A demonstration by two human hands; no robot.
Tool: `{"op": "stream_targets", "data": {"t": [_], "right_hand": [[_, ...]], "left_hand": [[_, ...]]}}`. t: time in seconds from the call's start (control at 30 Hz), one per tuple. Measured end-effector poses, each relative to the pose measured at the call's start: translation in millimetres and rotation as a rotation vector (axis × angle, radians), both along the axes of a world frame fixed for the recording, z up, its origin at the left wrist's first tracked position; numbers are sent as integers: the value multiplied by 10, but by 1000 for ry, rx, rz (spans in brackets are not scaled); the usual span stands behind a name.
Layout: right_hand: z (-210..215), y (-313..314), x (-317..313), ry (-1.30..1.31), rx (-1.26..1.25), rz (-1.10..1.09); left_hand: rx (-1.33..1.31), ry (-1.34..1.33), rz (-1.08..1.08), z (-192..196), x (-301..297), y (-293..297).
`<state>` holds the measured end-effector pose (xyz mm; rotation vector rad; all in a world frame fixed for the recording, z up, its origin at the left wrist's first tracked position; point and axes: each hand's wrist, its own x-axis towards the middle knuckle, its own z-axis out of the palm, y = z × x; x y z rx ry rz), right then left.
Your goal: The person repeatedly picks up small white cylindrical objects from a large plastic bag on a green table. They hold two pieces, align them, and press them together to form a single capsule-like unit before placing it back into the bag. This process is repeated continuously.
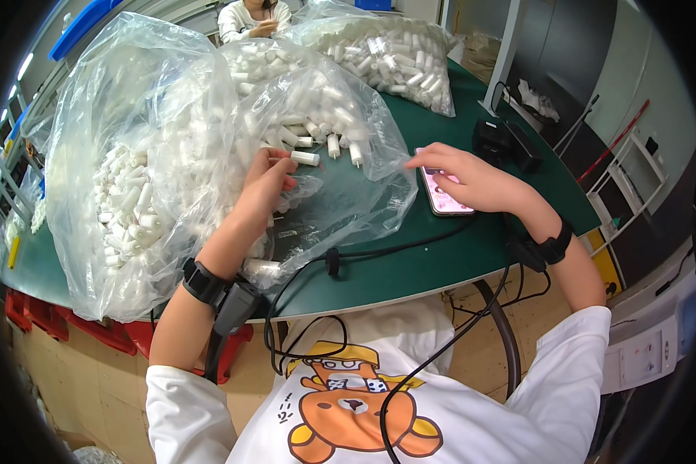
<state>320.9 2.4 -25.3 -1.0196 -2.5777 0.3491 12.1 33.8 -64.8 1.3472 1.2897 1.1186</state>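
Note:
My left hand (pixel 265 182) is closed in a pinch at the mouth of a clear plastic bag (pixel 356 213). A small white cylinder (pixel 305 158) sticks out to the right from its fingertips, seemingly gripped by one end. Several similar white cylinders, some with a thin metal pin (pixel 356 162), lie loose in the bag just beyond. My right hand (pixel 468 179) hovers over a phone (pixel 450 203) with a lit pinkish screen, partly covering it. Its fingers are stretched out, and the index fingertip is at the bag's right edge; whether it touches the plastic I cannot tell.
Another large bag (pixel 143 93) of white pieces fills the left of the green table (pixel 398 271). A further filled bag (pixel 394 62) stands at the back, near a seated person (pixel 254 22). Black devices (pixel 506 143) lie at right. A black cable (pixel 363 254) crosses the front edge.

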Motion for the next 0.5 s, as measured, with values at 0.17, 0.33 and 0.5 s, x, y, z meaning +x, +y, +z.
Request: {"op": "stream_targets", "data": {"t": [0.17, 0.33, 0.5], "right_hand": [[207, -36, -188, 320, -506, 65], [382, -85, 157, 803, -527, -271], [104, -524, 638, 1511, -921, -430]], "left_hand": [[46, 6, -19, -65, -31, 41], [12, 8, -14, -20, -6, -9], [19, 1, -21, -8, 25, -2]]}}
